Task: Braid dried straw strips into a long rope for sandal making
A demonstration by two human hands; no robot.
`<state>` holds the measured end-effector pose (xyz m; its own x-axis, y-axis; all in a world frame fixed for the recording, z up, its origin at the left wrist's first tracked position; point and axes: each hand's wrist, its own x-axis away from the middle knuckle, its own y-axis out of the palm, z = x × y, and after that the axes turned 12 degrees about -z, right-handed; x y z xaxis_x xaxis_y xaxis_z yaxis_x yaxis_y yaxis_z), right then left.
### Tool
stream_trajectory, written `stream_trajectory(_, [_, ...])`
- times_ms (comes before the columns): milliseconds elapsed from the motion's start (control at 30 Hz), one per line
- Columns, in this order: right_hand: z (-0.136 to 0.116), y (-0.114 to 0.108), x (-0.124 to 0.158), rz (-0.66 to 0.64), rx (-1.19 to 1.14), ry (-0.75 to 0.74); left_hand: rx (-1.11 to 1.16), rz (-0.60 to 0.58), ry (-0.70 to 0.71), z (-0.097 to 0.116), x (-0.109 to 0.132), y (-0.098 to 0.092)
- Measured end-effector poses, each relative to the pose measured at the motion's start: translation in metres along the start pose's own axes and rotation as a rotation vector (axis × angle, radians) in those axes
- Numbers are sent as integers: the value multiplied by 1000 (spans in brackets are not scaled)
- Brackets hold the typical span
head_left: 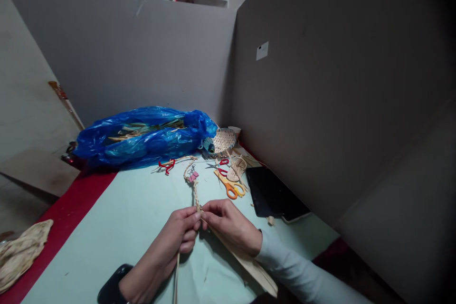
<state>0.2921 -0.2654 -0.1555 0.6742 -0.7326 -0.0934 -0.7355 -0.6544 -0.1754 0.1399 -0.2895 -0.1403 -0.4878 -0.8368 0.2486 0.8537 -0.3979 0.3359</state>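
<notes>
Left hand (182,231) and right hand (232,224) are pinching a braid (195,193).
Cloth (135,204) is reaching a red edge (82,199) at nine o'clock.

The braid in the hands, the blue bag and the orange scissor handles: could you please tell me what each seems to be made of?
Braid: probably dried plant fibre, matte, judging by its pale strands. Blue bag: likely thin plastic film, glossy, with crinkled highlights. Orange scissor handles: perhaps plastic, smooth, from their even colour.
</notes>
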Motion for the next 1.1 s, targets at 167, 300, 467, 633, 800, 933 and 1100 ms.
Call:
stream_trajectory(167, [-13,0,11,95,421,65,-37,105,12,-4,1,0])
stream_trajectory(300, [-22,6,28,199,699,6,-117,170,25,-9,2,-3])
stream_trajectory(467, [-21,27,45,226,997,-47,-90,137,33,-6,5,-2])
stream_trajectory(633, [-7,54,47,274,1261,-190,-1,35,27,-2,9,-3])
stream_trajectory(800, [-21,44,44,198,1207,-248,61,0,8,-2,10,-6])
stream_trajectory(933, [-42,5,32,209,754,-49,-16,-43,4,0,8,-9])
stream_trajectory(1100, [-28,-13,3,-193,141,204,-63,-74,-2,3,10,-9])
